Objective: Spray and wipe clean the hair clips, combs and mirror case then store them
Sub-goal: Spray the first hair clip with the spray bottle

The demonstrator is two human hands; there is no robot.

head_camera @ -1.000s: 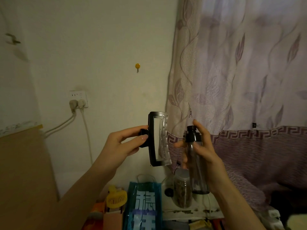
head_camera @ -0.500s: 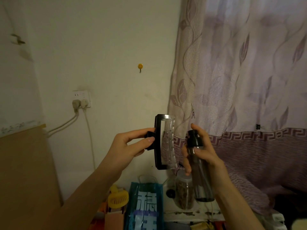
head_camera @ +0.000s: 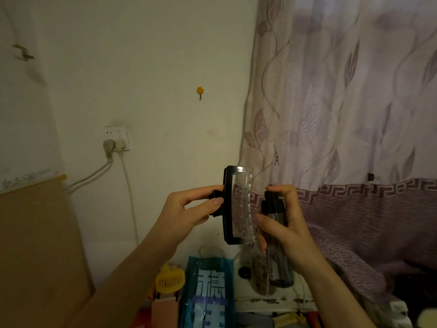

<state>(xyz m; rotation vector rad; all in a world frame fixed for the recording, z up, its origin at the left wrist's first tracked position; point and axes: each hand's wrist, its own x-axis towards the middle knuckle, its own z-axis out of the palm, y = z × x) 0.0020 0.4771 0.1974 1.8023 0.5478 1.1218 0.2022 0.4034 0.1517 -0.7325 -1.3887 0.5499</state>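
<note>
**Early in the job: one hair clip being sprayed, wiping and storing still to come**

On the far left, a wall socket (head_camera: 116, 139) with two plugs sits above a brown board (head_camera: 40, 245); neither has any part in the work.

Next comes the left hand (head_camera: 186, 215), raised in front of the wall. Its thumb and fingers pinch the black hinge end of a large hair clip (head_camera: 237, 205), holding it upright in the air with its clear curved side turned toward the other hand. The clip touches nothing but these fingers.

Just beside it, to the right, the right hand (head_camera: 287, 229) is wrapped around a clear spray bottle (head_camera: 277, 245), fingers curled round the body and the forefinger laid on top of the black nozzle. The nozzle points at the clip from close by. No mist can be made out in this dim light, so I cannot tell whether a squirt is leaving the bottle.

Judging from this, the work stands at the spraying step for one clip. No cloth is in either hand, so wiping looks yet to be done. No combs or mirror case can be seen, and no storage place is evident; those parts seem to lie ahead.

Below the hands are a yellow fan (head_camera: 170, 279), a blue bag (head_camera: 208, 294) and a jar (head_camera: 260, 273), with a patterned curtain (head_camera: 354, 114) filling the right.
</note>
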